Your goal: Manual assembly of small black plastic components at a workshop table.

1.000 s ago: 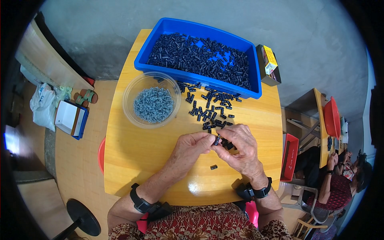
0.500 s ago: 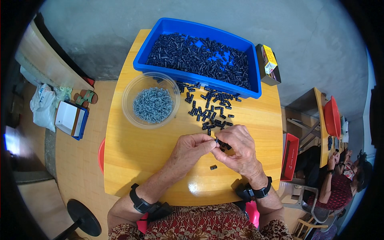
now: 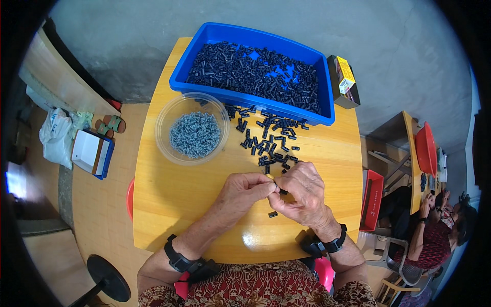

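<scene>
My left hand (image 3: 246, 193) and my right hand (image 3: 303, 195) meet fingertip to fingertip over the front half of the table. Between them is a small black plastic piece (image 3: 282, 191), mostly covered by my fingers. The left thumb and forefinger pinch at its left end; whether a tiny screw is there too I cannot make out. The right fingers curl round the piece. One loose black piece (image 3: 272, 215) lies just below my hands. Beyond them, many similar black pieces (image 3: 271, 135) are scattered. A clear round tub (image 3: 161, 148) of small silvery screws (image 3: 195, 134) stands at left.
A large blue bin (image 3: 204, 87) of black parts fills the table's far side. Beside it is a dark box (image 3: 350, 100) holding a yellow carton (image 3: 345, 72). A red crate (image 3: 372, 199) stands right of the wooden table (image 3: 174, 204). Another person (image 3: 429, 235) sits at the far right.
My right hand has rolled inward slightly and its fingers have closed further over the black piece. The left hand stays nearly where it was.
</scene>
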A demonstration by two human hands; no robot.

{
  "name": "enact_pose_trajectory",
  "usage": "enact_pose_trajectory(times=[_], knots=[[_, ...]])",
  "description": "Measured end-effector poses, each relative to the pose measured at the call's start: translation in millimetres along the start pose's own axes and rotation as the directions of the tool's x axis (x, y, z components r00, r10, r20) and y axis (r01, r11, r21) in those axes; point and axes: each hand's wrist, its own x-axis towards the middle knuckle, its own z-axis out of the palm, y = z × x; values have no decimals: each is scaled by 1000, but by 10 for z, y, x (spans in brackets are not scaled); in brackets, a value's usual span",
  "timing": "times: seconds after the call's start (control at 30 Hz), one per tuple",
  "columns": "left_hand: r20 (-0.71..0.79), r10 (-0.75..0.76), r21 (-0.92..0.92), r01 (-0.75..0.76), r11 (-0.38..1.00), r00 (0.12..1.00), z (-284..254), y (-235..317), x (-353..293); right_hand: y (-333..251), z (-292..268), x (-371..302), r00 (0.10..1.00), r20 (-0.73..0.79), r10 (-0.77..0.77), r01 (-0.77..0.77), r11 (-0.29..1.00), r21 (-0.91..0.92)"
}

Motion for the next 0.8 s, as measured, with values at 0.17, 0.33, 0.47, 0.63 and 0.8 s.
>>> enact_pose_trajectory(times=[0.17, 0.33, 0.47, 0.63, 0.8], knots=[[-29, 32, -33, -33, 999, 999, 29, 0, 13, 6, -6, -22, 999, 23, 34, -35, 999, 2], [-112, 58, -74, -66, 995, 992, 61, 52, -20, -61, -36, 20, 997, 30, 65, -66, 997, 38], [-246, 122, -56, -140, 989, 962, 121, 284, -176, 3, -149, -30, 998, 23, 66, -66, 998, -16], [-399, 250, 84, -236, 968, 882, -37, 686, -602, 58, -234, -56, 993, -19, 119, -120, 993, -14], [-615, 457, 177, -452, 874, 643, -662, 764, -1261, 44, -251, -108, 988, 33, 153, -152, 988, -15]])
